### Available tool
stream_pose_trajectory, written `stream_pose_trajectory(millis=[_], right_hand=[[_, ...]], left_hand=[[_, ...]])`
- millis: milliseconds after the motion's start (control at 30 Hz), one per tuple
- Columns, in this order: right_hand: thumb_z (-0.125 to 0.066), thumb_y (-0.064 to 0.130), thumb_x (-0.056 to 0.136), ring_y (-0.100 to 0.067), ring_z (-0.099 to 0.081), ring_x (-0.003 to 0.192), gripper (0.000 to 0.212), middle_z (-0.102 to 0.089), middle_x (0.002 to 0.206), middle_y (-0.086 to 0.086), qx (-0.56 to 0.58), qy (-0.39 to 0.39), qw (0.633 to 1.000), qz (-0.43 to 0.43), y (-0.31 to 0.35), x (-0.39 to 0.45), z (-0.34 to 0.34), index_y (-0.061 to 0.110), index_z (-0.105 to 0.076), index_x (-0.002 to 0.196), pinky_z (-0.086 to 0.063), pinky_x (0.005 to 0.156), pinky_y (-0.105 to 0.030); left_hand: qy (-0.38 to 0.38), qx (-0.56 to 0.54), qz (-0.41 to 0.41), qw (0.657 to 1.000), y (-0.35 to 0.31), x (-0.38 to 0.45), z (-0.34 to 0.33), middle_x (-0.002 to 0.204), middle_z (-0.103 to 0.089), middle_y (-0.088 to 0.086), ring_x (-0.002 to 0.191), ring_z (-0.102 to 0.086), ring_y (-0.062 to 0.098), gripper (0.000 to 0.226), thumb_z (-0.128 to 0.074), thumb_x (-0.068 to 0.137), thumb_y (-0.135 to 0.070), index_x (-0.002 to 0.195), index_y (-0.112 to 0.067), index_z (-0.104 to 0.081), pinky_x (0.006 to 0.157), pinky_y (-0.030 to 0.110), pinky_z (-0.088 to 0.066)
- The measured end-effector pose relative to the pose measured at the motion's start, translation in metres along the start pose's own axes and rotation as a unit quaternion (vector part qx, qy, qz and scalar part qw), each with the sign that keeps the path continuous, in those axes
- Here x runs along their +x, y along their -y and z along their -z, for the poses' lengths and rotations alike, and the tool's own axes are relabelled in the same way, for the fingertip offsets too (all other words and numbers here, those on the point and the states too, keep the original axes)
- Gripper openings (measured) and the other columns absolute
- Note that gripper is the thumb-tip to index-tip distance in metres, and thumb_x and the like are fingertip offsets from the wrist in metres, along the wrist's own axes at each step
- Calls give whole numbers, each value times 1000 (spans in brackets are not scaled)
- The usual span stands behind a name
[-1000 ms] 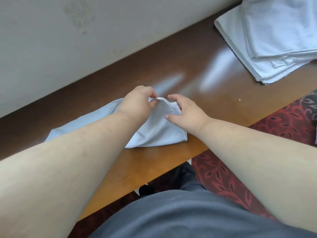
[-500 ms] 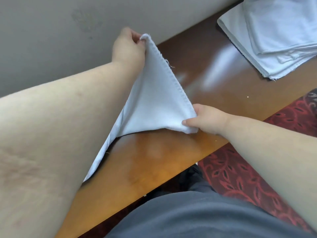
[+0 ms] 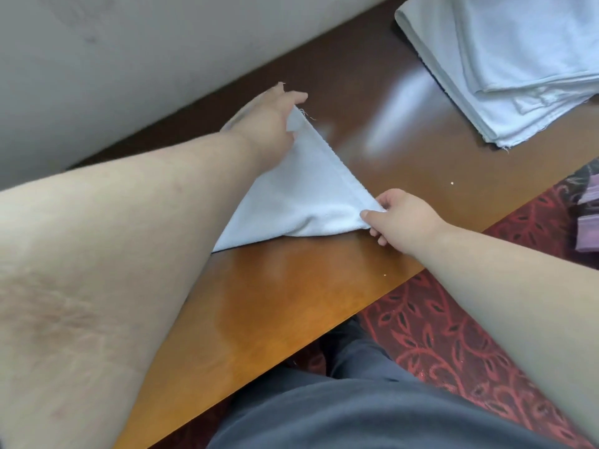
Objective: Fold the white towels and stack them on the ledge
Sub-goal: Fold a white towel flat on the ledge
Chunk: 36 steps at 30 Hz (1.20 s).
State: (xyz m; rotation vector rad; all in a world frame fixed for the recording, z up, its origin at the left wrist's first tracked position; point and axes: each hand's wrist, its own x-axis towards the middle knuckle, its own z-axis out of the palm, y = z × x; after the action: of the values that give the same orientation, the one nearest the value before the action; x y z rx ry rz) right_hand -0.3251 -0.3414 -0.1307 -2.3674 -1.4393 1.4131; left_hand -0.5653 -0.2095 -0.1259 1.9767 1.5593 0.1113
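Observation:
A white towel (image 3: 301,196) lies on the glossy brown wooden ledge (image 3: 275,303), stretched into a triangle shape. My left hand (image 3: 269,121) pinches its far corner close to the wall. Near the ledge's front edge, my right hand (image 3: 398,218) pinches the near right corner. The towel's left part is hidden under my left forearm. At the far right of the ledge sits a stack of folded white towels (image 3: 505,59).
A grey-white wall (image 3: 129,59) runs along the back of the ledge. Below the front edge is a red patterned carpet (image 3: 453,335). My dark grey trousers (image 3: 356,409) fill the bottom of the view. A purple object (image 3: 588,218) shows at the right edge.
Both hands took hold of the towel's edge together, then drew apart. My left hand lifted its corner, then lowered it toward the ledge by the wall; my right hand stayed near the front edge.

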Motion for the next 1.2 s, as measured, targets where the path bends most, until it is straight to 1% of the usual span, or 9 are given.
stream_pose_trajectory(millis=[133, 267, 467, 567, 700, 833, 967, 1100, 1200], right_hand=[[-68, 35, 81, -19, -58, 88, 45, -56, 98, 5, -121, -94, 986, 70, 22, -8, -1, 26, -43, 117, -44, 64, -33], [-63, 33, 89, -25, -41, 127, 50, -49, 135, -2, -210, -52, 949, 232, 71, -18, -29, 27, -47, 135, -41, 101, -40], [-55, 26, 93, -23, -53, 118, 41, -58, 127, 0, -242, 70, 894, 370, 157, -43, -107, 31, -54, 134, -46, 98, -37], [-60, 26, 90, -27, -50, 117, 51, -53, 127, -1, -361, 120, 820, 428, 178, -61, -148, 35, -47, 138, -46, 95, -40], [-70, 35, 81, -32, -42, 116, 53, -46, 126, -5, -475, 15, 691, 544, 182, -82, -189, 26, -56, 131, -38, 96, -45], [-72, 46, 79, -30, -36, 127, 60, -45, 137, -2, -509, 41, 653, 560, 191, -101, -227, 27, -53, 133, -27, 104, -44], [-66, 41, 85, -27, -51, 110, 39, -58, 110, 4, -506, 35, 662, 551, 207, -126, -249, 26, -56, 119, -33, 93, -39], [-49, 20, 90, -26, -60, 80, 13, -60, 79, 4, -377, 58, 800, 462, 230, -146, -250, 24, -59, 97, -41, 66, -35], [-46, 19, 86, -20, -60, 81, 19, -65, 85, 4, -290, 66, 847, 441, 262, -161, -244, 27, -58, 98, -49, 68, -34]], left_hand=[[-77, 0, 19, 997, -9, -48, -15, 139, -48, 0, 126, -47, 19, 39, -53, 96, -24, 135, -30, -52, 106, 29, -38], [-79, -39, 117, 989, -6, -125, -25, 99, -61, -9, 92, -59, 17, 25, -50, 95, -33, 119, -30, -57, 80, 33, -49], [-70, 51, 1, 996, 39, -244, -28, 103, -67, 2, 96, -61, 28, 28, -62, 88, -20, 115, -22, -67, 82, 42, -49], [-124, 124, 132, 976, 79, -300, -32, 102, -60, 3, 99, -56, 30, 41, -74, 78, -44, 110, -21, -62, 86, 42, -42], [-82, 160, 277, 944, 135, -361, -44, 133, -46, 3, 123, -41, 26, 80, -68, 70, -69, 134, -29, -43, 103, 41, -24], [-79, 74, 285, 952, 167, -376, -32, 135, -48, 1, 124, -41, 28, 42, -62, 88, -44, 126, -28, -56, 103, 44, -34], [-163, -37, 264, 950, 175, -370, -8, 72, -57, -10, 81, -48, 22, 19, -46, 91, -23, 102, -31, -59, 91, 33, -36], [-198, -255, 273, 906, 183, -379, 15, 78, -64, -16, 72, -58, -1, 13, -44, 84, -57, 95, -51, -48, 54, 17, -38], [-176, -478, 263, 819, 190, -385, 27, 97, -66, -27, 91, -61, -7, 26, -50, 78, -68, 101, -56, -55, 79, 26, -48]])
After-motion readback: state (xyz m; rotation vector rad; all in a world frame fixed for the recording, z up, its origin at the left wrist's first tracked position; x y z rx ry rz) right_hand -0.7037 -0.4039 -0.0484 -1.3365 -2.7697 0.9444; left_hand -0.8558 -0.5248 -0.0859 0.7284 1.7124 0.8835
